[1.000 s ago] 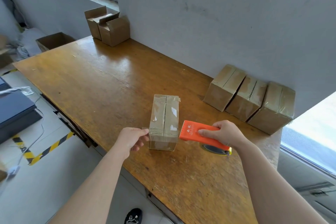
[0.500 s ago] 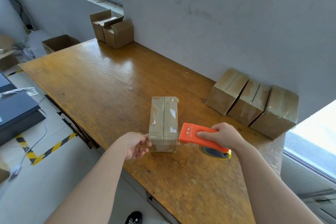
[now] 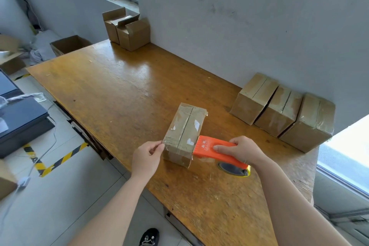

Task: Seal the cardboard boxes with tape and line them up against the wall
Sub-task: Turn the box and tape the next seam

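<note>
A small cardboard box stands near the front edge of the wooden table, its top seam covered with clear tape. My left hand pinches the box's near left top corner, where the tape end lies. My right hand grips an orange tape dispenser, whose toothed blade touches the box's near right edge; the tape roll hangs under it. Three taped boxes sit side by side against the grey wall at the right.
Two open-flapped cardboard boxes stand at the table's far corner by the wall. An open carton is on the floor beyond the table. A dark machine and yellow-black floor tape lie to the left.
My left hand has shifted from the box's side up to its near top corner. The dispenser has moved slightly closer against the box's right edge.
</note>
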`<state>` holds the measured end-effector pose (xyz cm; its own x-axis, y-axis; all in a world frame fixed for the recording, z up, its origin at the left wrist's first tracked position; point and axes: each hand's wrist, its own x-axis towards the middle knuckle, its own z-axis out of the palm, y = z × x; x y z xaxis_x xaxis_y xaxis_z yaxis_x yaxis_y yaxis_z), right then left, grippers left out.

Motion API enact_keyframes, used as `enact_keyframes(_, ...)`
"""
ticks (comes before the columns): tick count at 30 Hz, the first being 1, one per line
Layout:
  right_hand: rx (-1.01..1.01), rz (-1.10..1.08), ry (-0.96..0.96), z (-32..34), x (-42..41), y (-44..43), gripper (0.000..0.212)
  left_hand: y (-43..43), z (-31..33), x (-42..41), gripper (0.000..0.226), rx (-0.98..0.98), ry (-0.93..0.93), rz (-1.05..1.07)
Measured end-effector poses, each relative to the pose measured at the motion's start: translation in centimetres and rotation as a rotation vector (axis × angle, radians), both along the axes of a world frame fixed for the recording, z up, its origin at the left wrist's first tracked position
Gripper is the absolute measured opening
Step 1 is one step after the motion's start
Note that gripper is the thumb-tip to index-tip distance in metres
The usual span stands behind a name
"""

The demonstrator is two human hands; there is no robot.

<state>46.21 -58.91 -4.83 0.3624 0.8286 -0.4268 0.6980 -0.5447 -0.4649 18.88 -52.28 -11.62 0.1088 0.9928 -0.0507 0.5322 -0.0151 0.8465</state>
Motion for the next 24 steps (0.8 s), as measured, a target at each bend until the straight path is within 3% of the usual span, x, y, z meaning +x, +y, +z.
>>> enact_keyframes(4,-0.004,0.007,0.0,0.2,-0.3,0.3,0.056,0.1,-0.1,0.1,0.023,0.0,-0.029,0.061)
enact_keyframes(9,0.004,-0.011,0.012,-0.2,-0.2,-0.2,0.061,0.9,-0.2,0.0,0.009,-0.048,-0.051,0.063)
enact_keyframes(17,0.007,-0.022,0.021,-0.3,-0.5,-0.1,0.06,0.3,0.6,1.0,0.02,0.08,0.179,0.088)
enact_keyframes(24,0.023,0.001,0.004,-0.4,-0.6,-0.1,0.06,-2.4,0.8,3.4,0.037,0.067,0.345,0.103)
